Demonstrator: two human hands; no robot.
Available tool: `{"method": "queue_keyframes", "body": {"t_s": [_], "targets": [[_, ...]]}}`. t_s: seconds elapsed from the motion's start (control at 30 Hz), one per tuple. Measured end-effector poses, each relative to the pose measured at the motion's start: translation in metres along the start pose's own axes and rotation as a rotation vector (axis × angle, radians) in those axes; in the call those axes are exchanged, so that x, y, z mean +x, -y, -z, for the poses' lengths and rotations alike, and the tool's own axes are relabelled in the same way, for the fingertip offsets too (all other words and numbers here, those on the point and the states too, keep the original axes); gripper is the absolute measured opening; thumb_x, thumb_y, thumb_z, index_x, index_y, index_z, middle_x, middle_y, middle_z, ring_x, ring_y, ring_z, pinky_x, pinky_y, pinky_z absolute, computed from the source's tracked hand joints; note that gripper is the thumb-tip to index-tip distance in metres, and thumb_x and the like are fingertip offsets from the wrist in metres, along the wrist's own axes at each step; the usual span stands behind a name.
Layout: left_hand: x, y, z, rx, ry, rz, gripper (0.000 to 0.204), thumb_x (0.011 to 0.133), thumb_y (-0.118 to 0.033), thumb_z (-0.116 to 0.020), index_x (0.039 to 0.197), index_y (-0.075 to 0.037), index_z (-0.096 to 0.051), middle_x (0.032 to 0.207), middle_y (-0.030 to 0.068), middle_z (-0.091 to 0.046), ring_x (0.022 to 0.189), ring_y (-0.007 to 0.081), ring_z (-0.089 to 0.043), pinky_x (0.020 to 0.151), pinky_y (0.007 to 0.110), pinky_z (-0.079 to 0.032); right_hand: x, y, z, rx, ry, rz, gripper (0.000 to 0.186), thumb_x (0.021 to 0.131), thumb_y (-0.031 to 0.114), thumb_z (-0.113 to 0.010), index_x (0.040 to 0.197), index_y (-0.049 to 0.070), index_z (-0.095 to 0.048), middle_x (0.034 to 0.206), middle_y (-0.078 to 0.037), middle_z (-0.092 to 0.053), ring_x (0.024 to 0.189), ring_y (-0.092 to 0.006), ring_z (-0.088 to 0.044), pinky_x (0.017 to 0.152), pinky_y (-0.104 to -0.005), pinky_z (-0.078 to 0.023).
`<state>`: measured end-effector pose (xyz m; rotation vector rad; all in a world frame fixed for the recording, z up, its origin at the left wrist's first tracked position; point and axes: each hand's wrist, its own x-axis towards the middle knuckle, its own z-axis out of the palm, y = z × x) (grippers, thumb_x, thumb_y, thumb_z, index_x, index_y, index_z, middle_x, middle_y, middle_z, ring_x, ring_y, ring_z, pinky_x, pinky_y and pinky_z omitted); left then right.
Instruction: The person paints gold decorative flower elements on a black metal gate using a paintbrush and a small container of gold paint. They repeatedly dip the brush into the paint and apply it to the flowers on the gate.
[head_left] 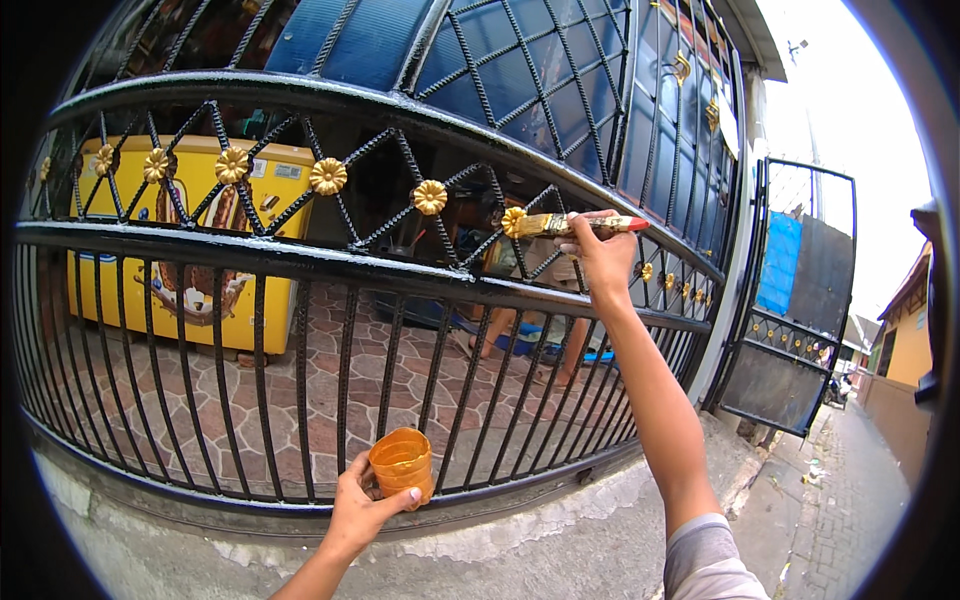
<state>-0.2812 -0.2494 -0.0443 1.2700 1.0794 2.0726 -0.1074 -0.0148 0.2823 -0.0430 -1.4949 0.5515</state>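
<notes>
My right hand [603, 252] is closed around a paintbrush [575, 224] with a worn handle and a red end. Its bristles touch a gold flower ornament [513, 222] on the black metal fence [330, 262]. Lower down, my left hand [362, 503] grips an orange plastic cup [402, 466], tilted a little, with gold-coloured paint on its inner wall; how much paint is inside I cannot tell. More gold flowers, such as this one [430, 197], run along the diamond-patterned band of twisted bars to the left of the brush.
Behind the bars stands a yellow chest freezer [275, 230] on stone-patterned paving [320, 385]. A person's bare legs [570, 352] show inside, near blue items. A concrete ledge [540, 530] runs below the fence. At right, a metal gate [790, 300] stands beside an alley [850, 500].
</notes>
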Motion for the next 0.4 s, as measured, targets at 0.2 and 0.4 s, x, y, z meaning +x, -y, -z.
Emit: {"method": "queue_keyframes", "body": {"t_s": [0.2, 0.4], "targets": [[0.001, 0.000, -0.001, 0.019, -0.001, 0.004, 0.074, 0.079, -0.017, -0.091, 0.137, 0.006, -0.051, 0.127, 0.0190, -0.065, 0.118, 0.0244, -0.067, 0.100, 0.037, -0.057, 0.004, 0.000, -0.003, -0.136, 0.111, -0.003, 0.017, 0.094, 0.010, -0.075, 0.097, -0.004, -0.066, 0.088, -0.016, -0.075, 0.070, -0.0200, -0.075, 0.060, -0.0261, -0.061], [0.000, -0.002, 0.000, 0.025, 0.010, 0.010, 0.075, 0.079, -0.016, -0.091, 0.139, 0.004, -0.051, 0.130, 0.0173, -0.064, 0.122, 0.0254, -0.065, 0.107, 0.039, -0.052, 0.004, 0.009, -0.005, 0.002, 0.111, 0.013, 0.020, 0.092, 0.011, -0.077, 0.096, -0.007, -0.067, 0.085, -0.014, -0.075, 0.066, -0.0190, -0.074, 0.058, -0.0283, -0.061]]}}
